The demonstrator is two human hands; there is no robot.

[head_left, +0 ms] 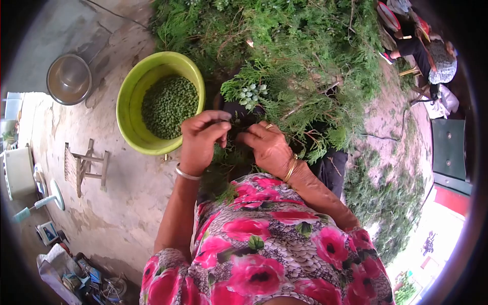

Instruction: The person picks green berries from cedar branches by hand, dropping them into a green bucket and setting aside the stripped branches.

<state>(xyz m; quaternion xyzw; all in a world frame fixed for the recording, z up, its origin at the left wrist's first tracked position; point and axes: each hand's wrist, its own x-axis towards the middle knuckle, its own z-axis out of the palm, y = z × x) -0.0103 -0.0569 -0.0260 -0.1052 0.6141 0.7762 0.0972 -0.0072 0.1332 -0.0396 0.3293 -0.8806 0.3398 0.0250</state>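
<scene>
My left hand [203,137], with a silver bangle at the wrist, is beside the right rim of a yellow-green tub [123,109]. Its fingers are curled together, and what they hold, if anything, is too small to make out. Many small green cones [170,107] lie inside the tub. Just to the right, my right hand [268,147], with a ring and gold bangles, has its fingers bent over the dark lap area among green sprigs; its fingertips are blurred. Above both hands, a leafy branch [251,94] bears a cluster of pale green cones.
A large heap of cut evergreen branches [305,40] spreads ahead and to the right. A metal basin [69,80] and a small wooden stool [86,166] stand on the left floor. Another person [422,53] sits at the upper right. Assorted items [84,277] fill the lower left.
</scene>
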